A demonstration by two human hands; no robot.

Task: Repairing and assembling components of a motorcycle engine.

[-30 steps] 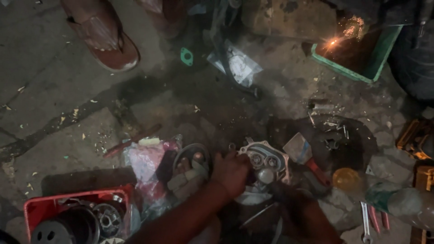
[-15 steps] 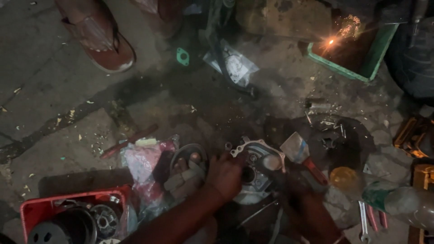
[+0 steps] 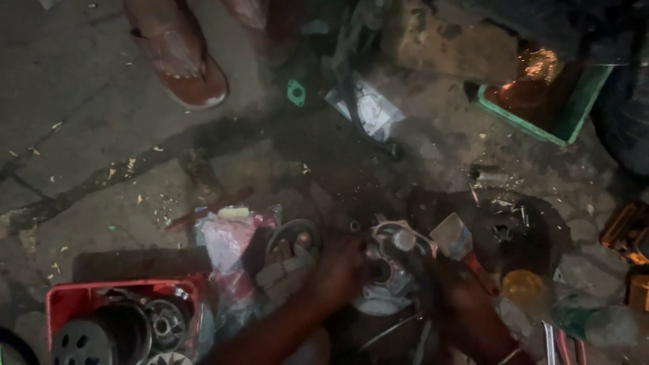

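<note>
The metal engine casing (image 3: 392,270), pale grey with round openings, lies on the dark, oil-stained concrete floor (image 3: 101,155) low in the middle of the view, between the person's two forearms. The left hand (image 3: 341,270) lies against the casing's left side with its fingers curled onto the metal; how tightly it grips cannot be told in the dim light. The right hand (image 3: 449,287) is at the casing's right edge, but it is too dark to tell whether its fingers are spread or closed. Just beside the right hand lies a scraper (image 3: 460,243) with a wide blade and a red handle. Left of the casing lie a dark ring-shaped part (image 3: 291,236) and a crumpled pink plastic bag (image 3: 230,243), and further left a red tray (image 3: 74,297) holds round black parts. At the top, another person's foot in a brown sandal (image 3: 179,64) stands well apart, and a green tray (image 3: 578,118) sits at upper right.
</note>
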